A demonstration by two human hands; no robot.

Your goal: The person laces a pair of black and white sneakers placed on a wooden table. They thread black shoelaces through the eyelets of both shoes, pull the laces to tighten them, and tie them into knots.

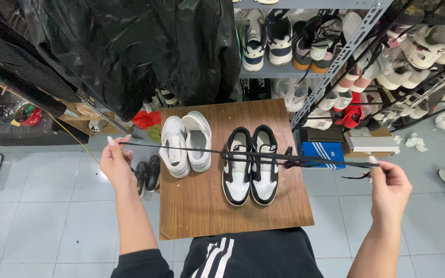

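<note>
Lace: a long thin black shoelace is stretched tight between the two hands, above the table and across the front of the black and white shoes.
Left hand: the left hand is raised on the left side of the table, and one end of the lace is pinched between its fingertips.
Right hand: the right hand is closed on the other end of the lace, past the right edge of the table.
Table: a small brown wooden table is seen just in front of the person's lap.
Shoes: a pair of black and white sneakers is set on the table, and a pair of white sneakers is set just beside it on the left.
Shelf: a grey metal shelf full of shoes is seen behind the table.
</note>
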